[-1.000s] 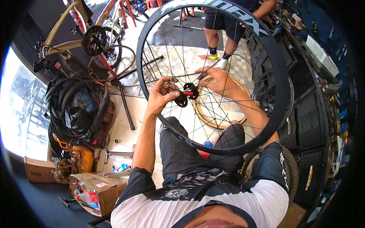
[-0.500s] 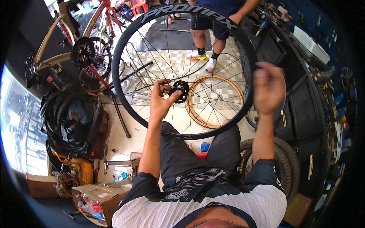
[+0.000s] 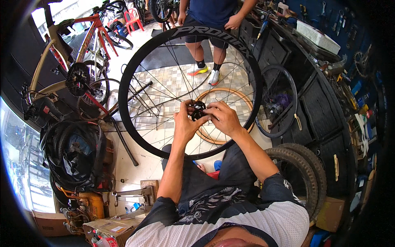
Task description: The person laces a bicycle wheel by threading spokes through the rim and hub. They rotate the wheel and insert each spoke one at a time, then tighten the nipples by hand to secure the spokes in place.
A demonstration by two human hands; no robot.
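Observation:
A black spoked bicycle wheel (image 3: 212, 33) stands tilted in front of me, its lower rim by my thighs. At its middle is the dark wheel hub (image 3: 198, 108). My left hand (image 3: 185, 123) is closed around the hub's left side, thumb and fingers bent onto it. From the other side my right hand (image 3: 225, 120) pinches at the hub, its fingertips close to my left thumb. Whether a small part sits between those fingertips is hidden. Through the spokes show tan-coloured tyres (image 3: 212, 141) lying on the floor behind the wheel.
Beyond the wheel stands a person (image 3: 210, 12) in dark shorts. Black cabinets (image 3: 306, 94) and another wheel (image 3: 295, 96) line the right, with knobby tyres (image 3: 317, 177) nearer. Leftward are a bicycle frame (image 3: 51, 84), bundled black tubes (image 3: 96, 152) and a cardboard box (image 3: 117, 224).
My right hand has come from beside the rim's right side to the hub, joining my left hand. The wheel sits slightly lower and further left in view.

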